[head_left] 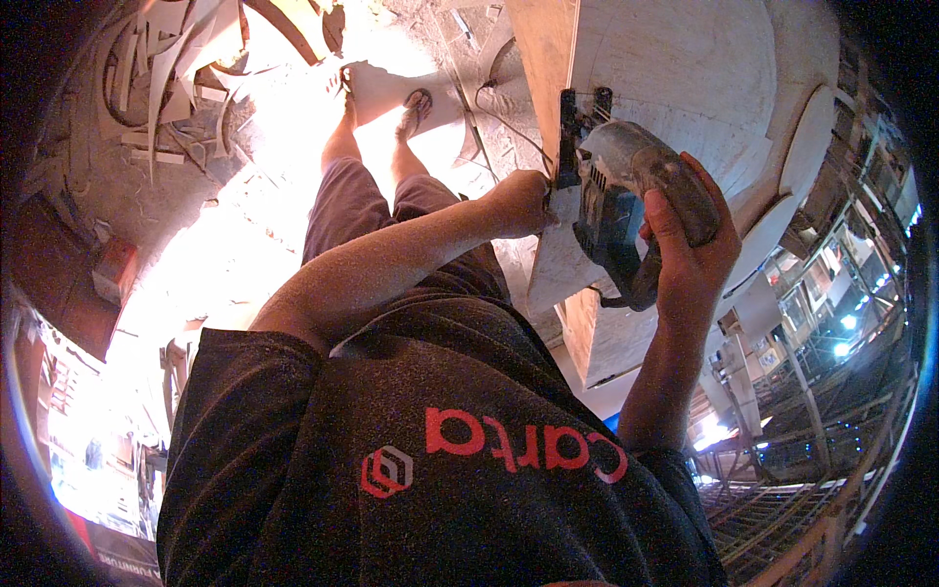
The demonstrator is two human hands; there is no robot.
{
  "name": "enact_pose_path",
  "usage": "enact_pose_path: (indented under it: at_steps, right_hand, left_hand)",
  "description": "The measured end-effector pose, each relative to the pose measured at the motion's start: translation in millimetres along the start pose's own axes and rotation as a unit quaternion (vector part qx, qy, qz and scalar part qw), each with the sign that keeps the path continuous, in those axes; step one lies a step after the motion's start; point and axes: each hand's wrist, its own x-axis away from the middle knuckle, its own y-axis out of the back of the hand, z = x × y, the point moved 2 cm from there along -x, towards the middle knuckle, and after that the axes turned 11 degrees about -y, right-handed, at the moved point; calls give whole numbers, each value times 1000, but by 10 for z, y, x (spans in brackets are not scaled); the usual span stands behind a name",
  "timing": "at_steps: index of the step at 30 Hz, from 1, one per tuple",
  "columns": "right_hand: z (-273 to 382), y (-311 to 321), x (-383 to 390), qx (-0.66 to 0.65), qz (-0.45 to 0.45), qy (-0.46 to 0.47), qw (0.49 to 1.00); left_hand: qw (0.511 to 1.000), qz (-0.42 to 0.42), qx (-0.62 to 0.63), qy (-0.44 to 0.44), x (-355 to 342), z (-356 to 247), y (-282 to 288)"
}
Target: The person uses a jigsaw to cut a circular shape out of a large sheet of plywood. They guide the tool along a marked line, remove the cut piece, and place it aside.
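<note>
My right hand (685,225) is closed round the handle of a grey-and-black jigsaw (626,205), whose black base plate (569,132) rests on a pale plywood sheet (685,68). My left hand (523,201) is curled at the sheet's left edge, just below and left of the base plate, gripping that edge; its fingertips are partly hidden. A dark cord (511,127) loops over the floor left of the sheet.
Curved wooden offcuts (156,88) and scraps lie on the dusty floor (127,186) at upper left, near my sandalled feet. A red-brown box (114,269) sits at far left. Glare washes out the middle floor. Timber frames (802,323) fill the right background.
</note>
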Motion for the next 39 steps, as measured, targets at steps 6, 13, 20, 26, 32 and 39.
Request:
enact_pose_path:
  at_steps: [6,13,20,26,32,39]
  right_hand:
    - [64,-35,8,-20,0,-13,1000]
    - [135,-57,17,-22,-10,-35,999]
    - [160,-62,-5,-20,-13,-43,999]
    - [186,-65,-28,-20,-19,-46,999]
    - [206,-72,-38,-32,-27,-49,998]
    - [223,-84,-47,-40,-26,-52,998]
  left_hand:
    - [999,-24,-19,-29,8,34,-26]
    - [1000,-14,-9,-8,3,-13,-2]
    - [998,-30,-46,-21,1,-14,-13]
    - [999,-30,-22,-27,-10,26,-27]
    - [999,-30,-16,-28,-10,18,-29]
    - [998,-30,-50,-27,5,-74,22]
